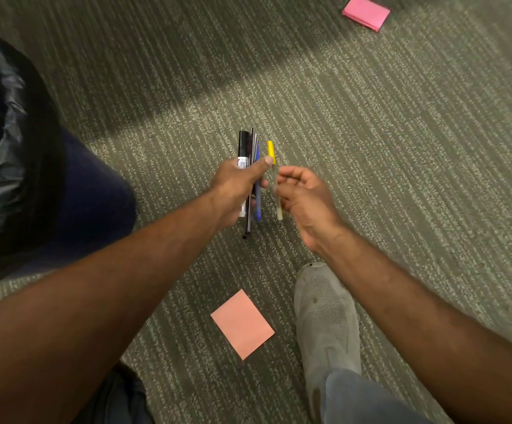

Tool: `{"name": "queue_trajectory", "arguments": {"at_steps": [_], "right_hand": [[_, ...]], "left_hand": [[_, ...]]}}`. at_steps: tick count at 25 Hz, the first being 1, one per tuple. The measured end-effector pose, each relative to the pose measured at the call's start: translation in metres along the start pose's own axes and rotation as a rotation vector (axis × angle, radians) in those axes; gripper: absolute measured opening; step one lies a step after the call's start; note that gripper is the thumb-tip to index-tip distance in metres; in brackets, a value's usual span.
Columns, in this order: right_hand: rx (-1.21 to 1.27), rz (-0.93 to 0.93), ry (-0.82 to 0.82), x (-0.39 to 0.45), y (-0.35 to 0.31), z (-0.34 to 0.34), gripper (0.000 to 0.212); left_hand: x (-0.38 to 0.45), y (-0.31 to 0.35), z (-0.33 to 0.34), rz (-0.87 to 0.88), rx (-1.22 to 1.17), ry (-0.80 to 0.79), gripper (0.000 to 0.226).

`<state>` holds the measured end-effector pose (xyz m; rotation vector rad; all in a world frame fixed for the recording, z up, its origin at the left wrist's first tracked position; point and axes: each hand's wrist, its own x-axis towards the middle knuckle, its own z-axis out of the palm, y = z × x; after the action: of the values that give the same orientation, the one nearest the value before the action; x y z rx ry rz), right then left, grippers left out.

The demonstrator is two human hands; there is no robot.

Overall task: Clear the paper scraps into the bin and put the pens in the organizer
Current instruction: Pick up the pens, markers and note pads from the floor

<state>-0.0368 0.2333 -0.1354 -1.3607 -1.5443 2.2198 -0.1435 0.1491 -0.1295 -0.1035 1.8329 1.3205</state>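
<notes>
My left hand [238, 188] is closed around a bundle of pens [246, 148]: a black marker, thin dark pens and a blue pen, held upright above the carpet. Just to its right, my right hand [302, 198] pinches a yellow-capped pen [270, 152] with a pale barrel, right beside the bundle; my left thumb touches its cap. A salmon paper square [242, 324] lies flat on the carpet below the hands. A pink paper pad [366, 12] lies at the top right. The bin with a black liner [0, 148] stands at the left edge.
Grey-green striped carpet [401, 133] covers the floor. My grey shoe [325, 316] stands beside the salmon paper, with a jeans leg below it. The bin's dark blue side [95, 197] bulges toward the left arm. No organizer is in view.
</notes>
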Motion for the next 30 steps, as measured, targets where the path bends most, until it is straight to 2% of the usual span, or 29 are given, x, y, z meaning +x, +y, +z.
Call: {"name": "queue_trajectory", "arguments": {"at_steps": [1, 3, 4, 5, 8, 9, 12, 14, 16, 18, 19, 21, 24, 26, 30], "right_hand": [[0.018, -0.003, -0.029, -0.004, -0.001, 0.006, 0.028], [0.050, -0.006, -0.052, -0.009, -0.003, 0.014, 0.030], [0.053, -0.008, -0.054, -0.010, -0.004, 0.016, 0.029], [0.045, -0.011, -0.057, -0.011, -0.003, 0.017, 0.028], [-0.022, -0.010, -0.103, -0.014, 0.003, 0.017, 0.024], [-0.100, -0.012, -0.140, -0.014, 0.007, 0.016, 0.021], [-0.529, -0.028, -0.357, -0.020, 0.028, 0.007, 0.021], [-0.849, -0.092, -0.595, -0.033, 0.049, 0.005, 0.039], [-1.220, -0.288, -0.800, -0.047, 0.076, 0.006, 0.073], [-1.544, -0.524, -0.924, -0.061, 0.099, 0.009, 0.098], [-1.656, -0.643, -0.956, -0.067, 0.106, 0.009, 0.101], [-1.771, -0.807, -0.968, -0.071, 0.113, 0.011, 0.095], [-1.764, -0.786, -0.945, -0.067, 0.114, 0.012, 0.080], [-1.700, -0.722, -0.944, -0.064, 0.112, 0.012, 0.063], [-1.409, -0.412, -0.917, -0.051, 0.086, 0.006, 0.034]], "left_hand": [[-0.004, 0.002, 0.001, -0.013, -0.035, 0.002, 0.047], [-0.005, 0.001, 0.000, -0.038, -0.080, -0.033, 0.100], [-0.002, -0.003, -0.002, -0.038, -0.085, -0.031, 0.108], [-0.002, -0.004, -0.005, -0.041, -0.089, -0.034, 0.100], [-0.004, 0.003, -0.010, -0.063, -0.100, -0.033, 0.051], [-0.001, 0.004, -0.013, -0.061, -0.084, -0.014, 0.041], [0.008, 0.007, -0.026, -0.050, -0.063, 0.017, 0.036], [0.010, 0.007, -0.034, -0.058, -0.126, -0.008, 0.032], [0.013, 0.006, -0.038, -0.069, -0.156, -0.025, 0.032], [0.014, 0.005, -0.036, -0.076, -0.163, -0.019, 0.038], [0.015, 0.005, -0.035, -0.071, -0.163, -0.012, 0.045], [0.016, 0.007, -0.031, -0.065, -0.163, 0.008, 0.058], [0.019, 0.008, -0.027, -0.052, -0.164, 0.021, 0.054], [0.022, 0.010, -0.024, -0.040, -0.168, 0.015, 0.060], [0.028, 0.025, -0.016, -0.011, -0.199, 0.031, 0.061]]}}
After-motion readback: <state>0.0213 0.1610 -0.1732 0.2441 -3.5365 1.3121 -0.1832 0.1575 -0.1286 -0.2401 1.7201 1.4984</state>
